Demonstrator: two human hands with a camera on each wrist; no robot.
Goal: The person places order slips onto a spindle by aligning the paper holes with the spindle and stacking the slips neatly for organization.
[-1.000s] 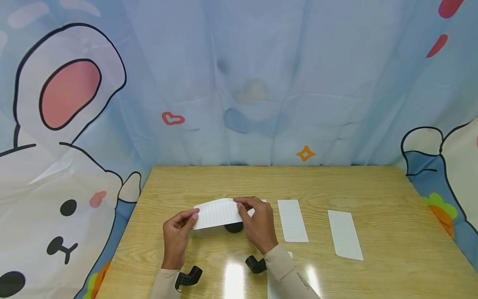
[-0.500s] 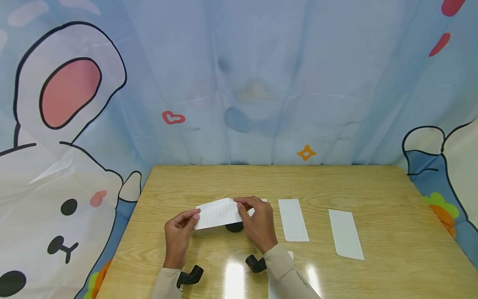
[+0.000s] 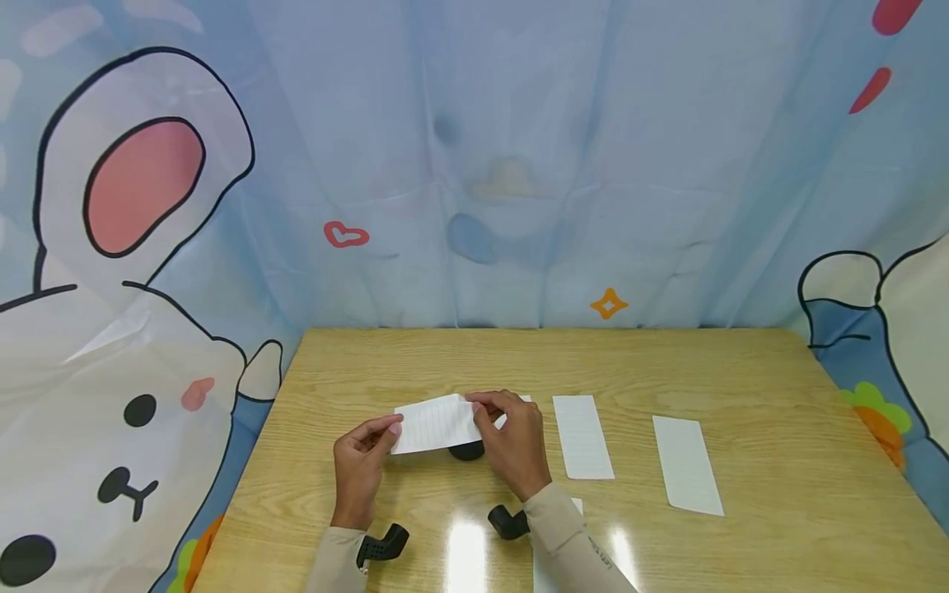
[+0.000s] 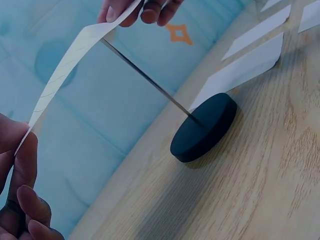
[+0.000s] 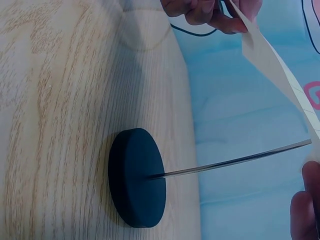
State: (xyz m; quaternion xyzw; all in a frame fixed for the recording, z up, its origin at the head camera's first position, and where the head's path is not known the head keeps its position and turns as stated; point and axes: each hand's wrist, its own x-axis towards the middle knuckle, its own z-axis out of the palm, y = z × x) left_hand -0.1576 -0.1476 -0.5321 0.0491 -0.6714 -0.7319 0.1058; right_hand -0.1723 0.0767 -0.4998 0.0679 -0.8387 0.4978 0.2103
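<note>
A lined white paper slip (image 3: 436,425) is stretched between both hands, raised above the table. At its left end my left hand (image 3: 357,473) pinches it between thumb and fingers. My right hand (image 3: 516,445) pinches the other end. Below the slip stands a bill spike, its round black base (image 3: 467,451) partly covered by the paper in the head view. The left wrist view shows its thin metal rod (image 4: 145,75) rising from the base (image 4: 205,127) to the slip's underside, close by my right fingers. In the right wrist view the rod (image 5: 235,161) also meets the paper, which bows upward.
Two more lined slips lie on the wooden table (image 3: 786,428): one slip (image 3: 583,436) right of my right hand, another slip (image 3: 688,465) farther right. A slip (image 3: 544,568) sits partly under my right forearm. Behind the table hangs a printed blue curtain (image 3: 652,165).
My left hand has moved slightly to the right, bringing its end of the slip closer to my right hand. The right hand has stayed nearly still.
</note>
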